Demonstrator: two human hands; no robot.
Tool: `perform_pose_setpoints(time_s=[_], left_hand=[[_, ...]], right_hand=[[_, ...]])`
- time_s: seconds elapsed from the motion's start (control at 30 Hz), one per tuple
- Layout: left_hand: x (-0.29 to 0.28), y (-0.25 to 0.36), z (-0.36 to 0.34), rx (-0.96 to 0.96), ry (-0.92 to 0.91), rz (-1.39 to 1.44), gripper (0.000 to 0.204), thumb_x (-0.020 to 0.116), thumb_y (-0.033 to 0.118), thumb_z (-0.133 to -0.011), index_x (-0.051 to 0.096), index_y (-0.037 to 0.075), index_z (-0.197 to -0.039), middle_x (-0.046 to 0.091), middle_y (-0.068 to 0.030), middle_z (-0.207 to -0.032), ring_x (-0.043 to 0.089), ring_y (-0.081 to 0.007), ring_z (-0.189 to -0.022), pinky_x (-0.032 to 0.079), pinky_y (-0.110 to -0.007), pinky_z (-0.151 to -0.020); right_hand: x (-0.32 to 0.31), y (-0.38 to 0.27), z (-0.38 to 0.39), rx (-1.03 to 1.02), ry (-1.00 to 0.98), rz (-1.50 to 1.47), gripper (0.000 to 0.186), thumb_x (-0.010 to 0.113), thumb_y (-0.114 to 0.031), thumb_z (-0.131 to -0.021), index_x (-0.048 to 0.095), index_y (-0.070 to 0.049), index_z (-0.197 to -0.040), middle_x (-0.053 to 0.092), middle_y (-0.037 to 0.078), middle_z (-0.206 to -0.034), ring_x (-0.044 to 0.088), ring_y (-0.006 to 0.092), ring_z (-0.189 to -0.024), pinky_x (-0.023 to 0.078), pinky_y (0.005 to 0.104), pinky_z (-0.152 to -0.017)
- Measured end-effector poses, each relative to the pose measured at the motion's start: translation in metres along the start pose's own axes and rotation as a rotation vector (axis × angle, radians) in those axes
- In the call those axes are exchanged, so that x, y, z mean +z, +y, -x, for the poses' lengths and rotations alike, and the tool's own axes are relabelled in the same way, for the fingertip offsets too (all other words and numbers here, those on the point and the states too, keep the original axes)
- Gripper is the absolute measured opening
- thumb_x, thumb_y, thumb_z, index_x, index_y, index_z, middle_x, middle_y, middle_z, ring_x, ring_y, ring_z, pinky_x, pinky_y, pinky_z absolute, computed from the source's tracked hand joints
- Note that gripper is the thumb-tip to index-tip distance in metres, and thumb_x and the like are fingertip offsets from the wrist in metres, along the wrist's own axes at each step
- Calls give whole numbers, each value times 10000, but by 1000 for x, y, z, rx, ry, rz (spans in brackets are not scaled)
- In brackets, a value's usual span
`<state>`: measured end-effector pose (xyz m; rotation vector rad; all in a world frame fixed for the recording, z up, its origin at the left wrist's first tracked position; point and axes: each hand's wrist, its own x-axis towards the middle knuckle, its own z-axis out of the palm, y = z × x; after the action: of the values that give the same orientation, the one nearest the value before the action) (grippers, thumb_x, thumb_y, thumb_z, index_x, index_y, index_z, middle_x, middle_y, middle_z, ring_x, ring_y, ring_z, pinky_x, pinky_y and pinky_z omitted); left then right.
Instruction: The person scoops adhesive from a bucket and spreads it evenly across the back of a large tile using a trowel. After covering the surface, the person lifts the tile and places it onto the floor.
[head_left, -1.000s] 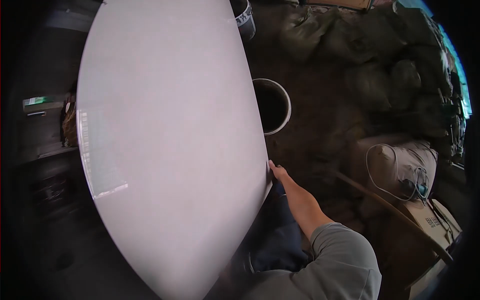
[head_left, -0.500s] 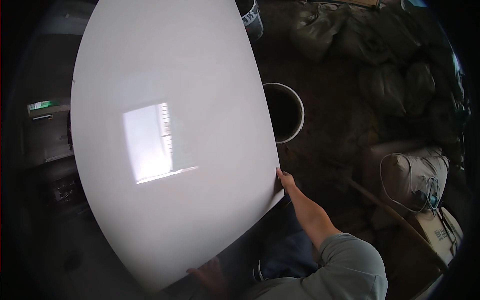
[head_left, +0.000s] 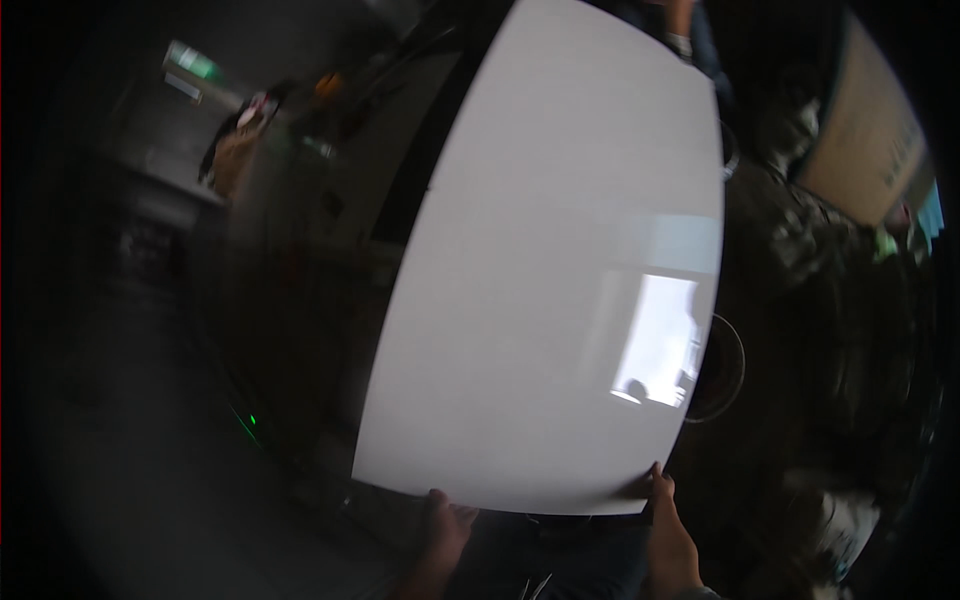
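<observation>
A large glossy white panel (head_left: 540, 250) spans the middle of the view, its far end away from me and window light mirrored on its right side. At its near edge, left of centre, my left hand (head_left: 448, 522) grips with the thumb on top; the other fingers are mostly hidden beneath. My right hand (head_left: 662, 490) holds the near right corner, thumb over the side edge and fingers out of sight below. Beyond the panel's far right corner shows another person's forearm (head_left: 678, 20); whether that person's hand touches the panel cannot be made out.
To the right of the panel, a round bucket (head_left: 740, 370) stands partly covered by it. Dark sacks (head_left: 790, 230) lie farther right, with a brown cardboard sheet (head_left: 865, 130) behind. A pale bundle (head_left: 845, 530) sits at the lower right. The left side is dark and blurred.
My view has swung left, and the panel now appears farther right and turned. Both hands still hold its near end. The other person's arm and the cardboard have come into view.
</observation>
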<state>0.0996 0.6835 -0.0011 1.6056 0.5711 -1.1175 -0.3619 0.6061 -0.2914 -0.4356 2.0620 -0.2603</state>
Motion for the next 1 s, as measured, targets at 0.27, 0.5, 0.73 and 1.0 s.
perform_pose_setpoints(time_s=[0.27, 0.5, 0.73, 1.0], left_hand=[[16, 63, -115, -136, 61, -53, 342, 490, 427, -1072, 565, 113, -1184, 614, -59, -921, 587, -195, -826, 525, -382, -788], [56, 140, -135, -78, -82, -142, 381, 502, 356, -1076, 507, 82, -1341, 614, -88, -1164, 616, -190, -1001, 545, -375, -776], [112, 271, -123, -7, -159, -286, 385, 545, 342, -1056, 535, 12, -1254, 618, -83, -1156, 612, -210, -1009, 534, -391, -844], [181, 363, -120, -24, -225, -266, 341, 536, 306, -1058, 505, 49, -1279, 622, -67, -1092, 605, -205, -984, 524, -412, -829]], right_hand=[[-79, -39, 81, 282, -120, -58, 848, 708, -573, -899, 453, 52, -1412, 578, 219, -1349, 607, 361, -1117, 534, 507, -949], [-103, -173, 244, 218, -46, -347, 730, 653, -595, -937, 612, 57, -1264, 675, 185, -1204, 663, 324, -1044, 548, 453, -938], [-60, -292, 350, 160, 50, -262, 725, 672, -592, -924, 610, 40, -1273, 677, 135, -1207, 673, 305, -1024, 573, 450, -876], [-44, -338, 335, 128, -76, -408, 532, 718, -544, -912, 669, -29, -1040, 666, 66, -937, 624, 218, -796, 529, 404, -721]])
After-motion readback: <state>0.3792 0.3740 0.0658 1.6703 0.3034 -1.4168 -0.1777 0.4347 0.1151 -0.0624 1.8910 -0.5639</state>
